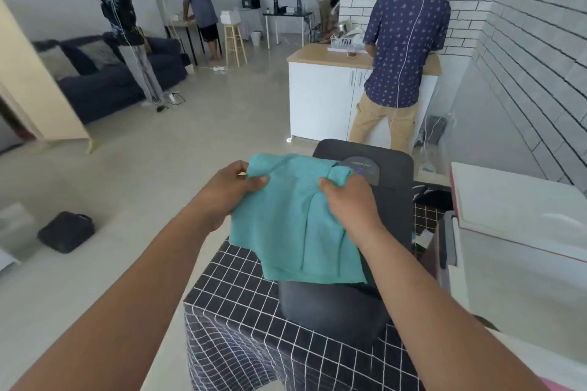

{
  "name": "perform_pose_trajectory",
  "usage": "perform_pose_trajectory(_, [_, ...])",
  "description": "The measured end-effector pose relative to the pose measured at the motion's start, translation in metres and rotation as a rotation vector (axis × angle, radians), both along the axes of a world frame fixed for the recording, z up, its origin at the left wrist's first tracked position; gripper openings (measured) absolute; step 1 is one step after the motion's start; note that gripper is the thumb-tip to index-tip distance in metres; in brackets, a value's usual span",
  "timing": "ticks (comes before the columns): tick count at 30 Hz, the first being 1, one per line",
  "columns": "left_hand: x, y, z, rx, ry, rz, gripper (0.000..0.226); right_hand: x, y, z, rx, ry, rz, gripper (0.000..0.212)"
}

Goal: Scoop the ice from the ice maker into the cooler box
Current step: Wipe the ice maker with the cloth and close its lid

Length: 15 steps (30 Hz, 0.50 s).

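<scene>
A teal towel [292, 225] hangs spread above the black ice maker [394, 174], covering much of its top. My left hand [227, 192] pinches the towel's upper left corner. My right hand [349, 203] grips its upper right part, near the ice maker's grey control panel [365, 170] with a small blue light. The ice maker stands on a table with a black grid-patterned cloth [241, 305]. To the right sits the white cooler box [521, 232] with its lid down. No scoop or ice is visible.
A person in a patterned blue shirt [406, 51] stands at a white cabinet [320, 95] just behind the table. Other people stand farther off by a dark sofa [104, 79] and tables. A black bag [66, 232] lies on the floor at left. A brick wall runs along the right.
</scene>
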State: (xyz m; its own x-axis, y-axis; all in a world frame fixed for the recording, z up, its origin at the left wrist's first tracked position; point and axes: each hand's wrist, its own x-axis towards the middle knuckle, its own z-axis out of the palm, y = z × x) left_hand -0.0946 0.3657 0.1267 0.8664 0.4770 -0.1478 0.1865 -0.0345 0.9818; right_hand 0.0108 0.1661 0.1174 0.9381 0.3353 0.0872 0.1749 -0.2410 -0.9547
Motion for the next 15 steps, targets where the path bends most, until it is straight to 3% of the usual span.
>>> perform_pose_trajectory(2, [-0.015, 0.023, -0.009, 0.075, 0.009, 0.038, 0.028, -0.016, 0.032, -0.008, -0.095, -0.088, 0.037, 0.01])
perform_pose_trajectory(6, [-0.039, 0.071, -0.04, 0.095, 0.058, 0.095, 0.025, -0.047, 0.095, -0.034, -0.224, -0.16, 0.085, 0.028])
perform_pose_trajectory(10, [-0.047, 0.111, -0.093, 0.074, 0.127, 0.082, 0.021, -0.067, 0.144, -0.074, -0.356, -0.256, 0.045, 0.023])
perform_pose_trajectory(15, [-0.032, 0.149, -0.16, 0.034, 0.214, 0.059, 0.022, -0.068, 0.197, -0.129, -0.479, -0.174, -0.009, 0.018])
